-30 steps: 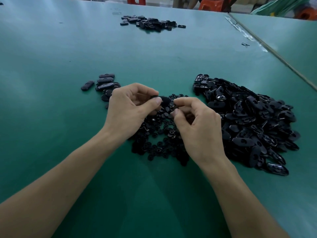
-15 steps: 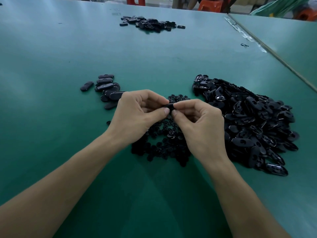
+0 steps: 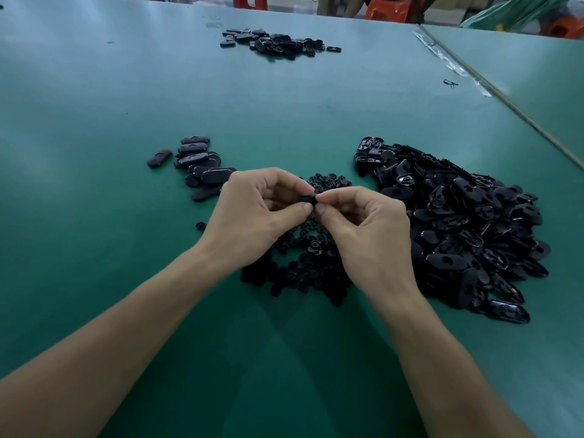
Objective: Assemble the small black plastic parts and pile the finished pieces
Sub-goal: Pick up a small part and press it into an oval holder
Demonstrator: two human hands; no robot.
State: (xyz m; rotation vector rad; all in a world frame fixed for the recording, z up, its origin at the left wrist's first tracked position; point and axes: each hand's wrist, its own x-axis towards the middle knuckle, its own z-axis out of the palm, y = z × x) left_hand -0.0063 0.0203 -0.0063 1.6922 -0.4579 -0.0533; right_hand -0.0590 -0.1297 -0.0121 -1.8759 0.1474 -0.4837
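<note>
My left hand [image 3: 252,216] and my right hand [image 3: 366,235] meet fingertip to fingertip above the table, both pinching one small black plastic part [image 3: 309,199] between thumbs and forefingers. Most of that part is hidden by my fingers. Under my hands lies a heap of small round black pieces [image 3: 303,263]. To the right spreads a big heap of black oval shells [image 3: 467,222]. A small pile of finished oval pieces [image 3: 196,162] lies to the left, just beyond my left hand.
The green table top [image 3: 94,279] carries another pile of black parts [image 3: 278,42] at the far side. A seam with clear tape [image 3: 448,61] runs along the right, next to a second table. Orange stools [image 3: 385,9] stand beyond the far edge.
My hands have drawn together and lifted slightly toward me. The part that my left hand held over the round pieces is now pinched by both hands.
</note>
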